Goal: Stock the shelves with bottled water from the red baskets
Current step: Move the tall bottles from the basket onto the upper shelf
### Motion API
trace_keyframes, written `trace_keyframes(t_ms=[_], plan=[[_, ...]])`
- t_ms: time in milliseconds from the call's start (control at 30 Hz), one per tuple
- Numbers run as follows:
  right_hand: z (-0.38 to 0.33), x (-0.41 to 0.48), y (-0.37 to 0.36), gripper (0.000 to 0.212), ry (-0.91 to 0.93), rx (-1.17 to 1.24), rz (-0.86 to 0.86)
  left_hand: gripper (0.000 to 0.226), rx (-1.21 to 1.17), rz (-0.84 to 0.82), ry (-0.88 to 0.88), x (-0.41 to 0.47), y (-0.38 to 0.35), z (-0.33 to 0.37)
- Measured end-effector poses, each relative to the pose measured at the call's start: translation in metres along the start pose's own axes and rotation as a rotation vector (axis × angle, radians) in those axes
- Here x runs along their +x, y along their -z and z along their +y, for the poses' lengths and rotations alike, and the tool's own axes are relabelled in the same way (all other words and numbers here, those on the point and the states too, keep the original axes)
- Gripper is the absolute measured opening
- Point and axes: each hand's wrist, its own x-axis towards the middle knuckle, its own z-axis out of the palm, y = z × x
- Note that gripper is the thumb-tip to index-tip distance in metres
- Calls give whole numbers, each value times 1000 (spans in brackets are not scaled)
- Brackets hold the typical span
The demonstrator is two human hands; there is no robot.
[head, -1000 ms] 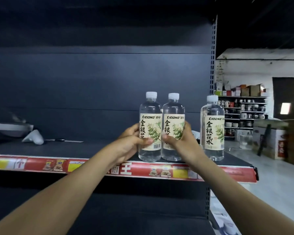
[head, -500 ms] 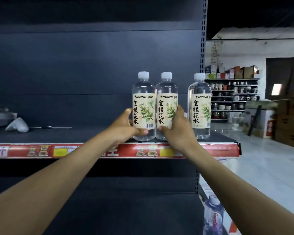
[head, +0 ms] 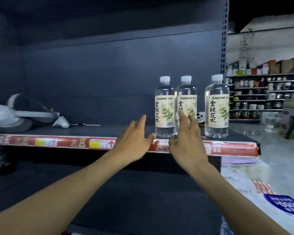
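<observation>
I see 3 LIDONG 金银花水 bottles (head: 187, 92), clear liquid inside. The left hand (head: 134, 143) and right hand (head: 187, 143) are spread, holding nothing.

Read on right bottle (head: 216, 107), at 2 o'clock from frame centre: brand LIDONG across label top, 金银花水 down the label in black. Same brand and characters on left bottle (head: 164, 107), blurred. On middle bottle (head: 187, 99): LIDONG and 金 only, rest behind right hand (head: 187, 141). On red shelf-edge strip (head: 236, 149): upward red arrow at 7 o'clock of left bottle; two white characters at 5 o'clock of right bottle, illegible. On blue floor sticker (head: 285, 205), at 4 o'clock: inverted white print, illegible.
</observation>
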Motion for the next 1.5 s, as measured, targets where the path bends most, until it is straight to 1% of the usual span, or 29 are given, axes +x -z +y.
trace_keyframes(t_ms=[100, 167, 233, 300, 400, 467, 533, 600, 700, 767, 867, 933, 1067, 1133, 1200, 1233, 1267, 1333, 1400, 1500], plan=[[-25, -25, -6, 79, 60, 0, -81, 74, 290, -4, -29, -49, 22, -17], [-46, -44, -13, 75, 99, 10, -133, 72, 450, 24, -48, -88, 36, -31], [-70, -70, -23, 71, 146, 38, -207, 70, 545, 19, -18, -133, 50, -49], [-93, -98, -33, 67, 202, 98, -275, 70, 599, -27, 42, -179, 63, -67], [-130, -150, -48, 61, 255, 213, -429, 69, 640, -115, 184, -267, 82, -99], [-157, -188, -58, 57, 288, 265, -546, 68, 661, -117, 281, -334, 92, -123], [-188, -233, -70, 56, 345, 305, -659, 68, 671, -106, 421, -405, 104, -150], [-220, -280, -81, 55, 395, 338, -741, 67, 659, -116, 597, -473, 116, -177], [-263, -350, -101, 49, 445, 361, -865, 64, 656, -189, 810, -568, 122, -209], [-287, -395, -118, 45, 490, 351, -981, 65, 621, -249, 912, -622, 117, -226], [-315, -461, -150, 48, 530, 320, -1169, 64, 556, -321, 1044, -689, 104, -251], [-328, -501, -172, 46, 514, 295, -1260, 63, 503, -365, 1131, -728, 93, -266], [-344, -566, -211, 46, 398, 265, -1473, 60, 351, -407, 1267, -788, 66, -288], [-347, -593, -230, 50, 326, 282, -1565, 60, 223, -385, 1340, -801, 51, -294], [-346, -617, -247, 58, 221, 285, -1615, 61, 107, -343, 1407, -806, 35, -298], [-343, -627, -252, 61, 170, 268, -1630, 60, 82, -319, 1432, -805, 28, -300], [-338, -636, -257, 61, 139, 255, -1610, 56, 83, -282, 1448, -805, 20, -302], [-328, -650, -266, 61, 137, 197, -1512, 45, 98, -193, 1456, -802, 8, -305], [-319, -658, -275, 63, 90, 202, -1453, 34, 96, -153, 1443, -797, -5, -306], [-309, -657, -286, 79, -7, 217, -1498, 25, 130, -167, 1459, -787, -23, -305]])
